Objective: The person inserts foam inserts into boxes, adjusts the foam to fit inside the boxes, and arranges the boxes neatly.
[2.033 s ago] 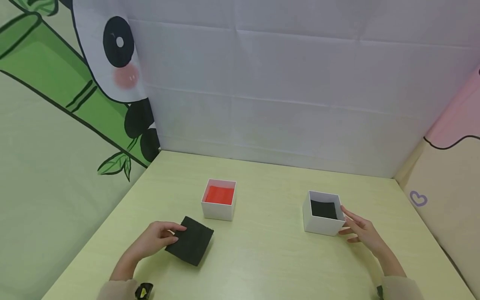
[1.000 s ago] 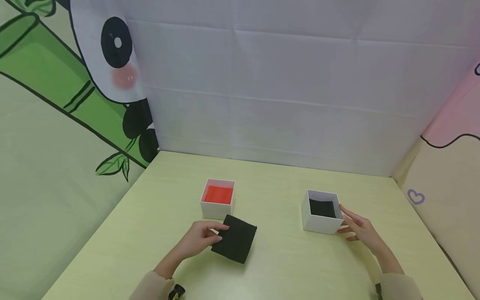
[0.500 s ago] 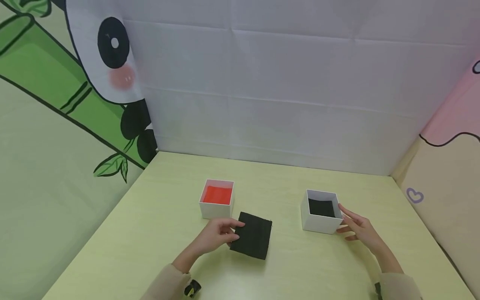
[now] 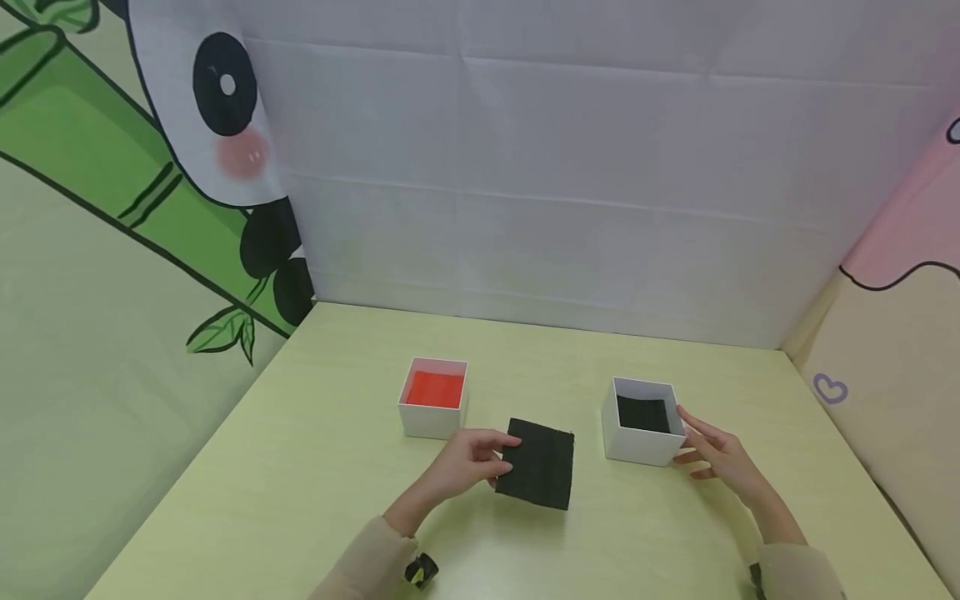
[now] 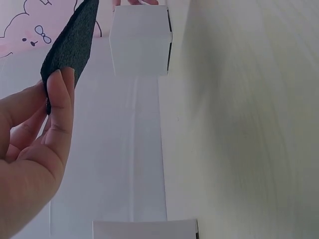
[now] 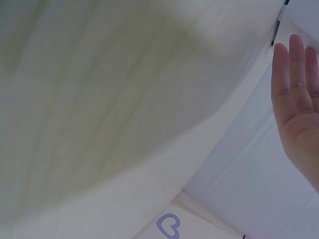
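Note:
My left hand pinches a black cloth square by its left edge, thumb on one face and fingers on the other. Seen from the left wrist, the cloth is thin and stays fairly stiff, held above the table. A white open box at the right has a black piece inside. Against that box's right side rests my right hand, its fingers extended; the right wrist view shows the fingers nearly straight. Left of centre stands a second white box with a red piece in it.
The pale yellow table meets a white cloth backdrop at its far edge. On the left is a panel with a painted panda and bamboo. A beige and pink panel closes the right side.
My left hand has carried the black cloth square rightward, from in front of the red piece's box toward the right box, turning it slightly straighter. My right hand stays at the right box.

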`<action>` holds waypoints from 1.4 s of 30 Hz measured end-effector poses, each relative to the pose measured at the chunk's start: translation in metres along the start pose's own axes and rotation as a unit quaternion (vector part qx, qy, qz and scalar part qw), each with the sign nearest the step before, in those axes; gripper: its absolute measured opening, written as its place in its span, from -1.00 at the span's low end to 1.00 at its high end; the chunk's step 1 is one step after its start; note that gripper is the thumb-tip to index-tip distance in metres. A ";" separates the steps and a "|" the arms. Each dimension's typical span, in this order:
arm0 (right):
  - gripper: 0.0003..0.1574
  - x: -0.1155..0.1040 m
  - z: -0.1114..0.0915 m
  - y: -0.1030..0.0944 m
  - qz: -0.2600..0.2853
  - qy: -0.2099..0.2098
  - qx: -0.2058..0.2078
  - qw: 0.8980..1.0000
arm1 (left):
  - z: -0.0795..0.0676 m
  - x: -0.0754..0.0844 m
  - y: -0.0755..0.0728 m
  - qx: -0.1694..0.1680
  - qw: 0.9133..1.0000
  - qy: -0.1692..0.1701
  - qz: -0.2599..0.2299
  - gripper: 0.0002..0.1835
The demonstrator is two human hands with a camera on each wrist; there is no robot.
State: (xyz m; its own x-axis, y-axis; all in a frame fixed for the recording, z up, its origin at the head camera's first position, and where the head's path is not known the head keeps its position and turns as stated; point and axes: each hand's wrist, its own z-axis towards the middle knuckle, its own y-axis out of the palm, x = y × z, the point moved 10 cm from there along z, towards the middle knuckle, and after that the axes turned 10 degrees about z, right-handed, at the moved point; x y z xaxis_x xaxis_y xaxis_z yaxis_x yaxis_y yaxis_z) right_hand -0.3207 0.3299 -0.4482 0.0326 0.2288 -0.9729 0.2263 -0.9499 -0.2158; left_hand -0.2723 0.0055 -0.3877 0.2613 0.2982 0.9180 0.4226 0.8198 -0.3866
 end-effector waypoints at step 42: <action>-0.39 0.003 -0.005 0.006 -0.006 -0.016 -0.001 1.000 | 0.111 -0.009 0.050 0.029 1.000 -0.002 -0.010 -0.72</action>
State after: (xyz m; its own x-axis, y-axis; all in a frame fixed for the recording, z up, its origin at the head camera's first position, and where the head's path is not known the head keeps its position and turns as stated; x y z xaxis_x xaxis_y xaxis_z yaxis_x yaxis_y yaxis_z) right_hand -0.3145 0.3257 -0.4521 -0.0004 0.2333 -0.9724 0.2287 -0.9466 -0.2272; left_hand -0.3496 0.0985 -0.4052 0.2502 0.2836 0.9257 0.3767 0.8523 -0.3629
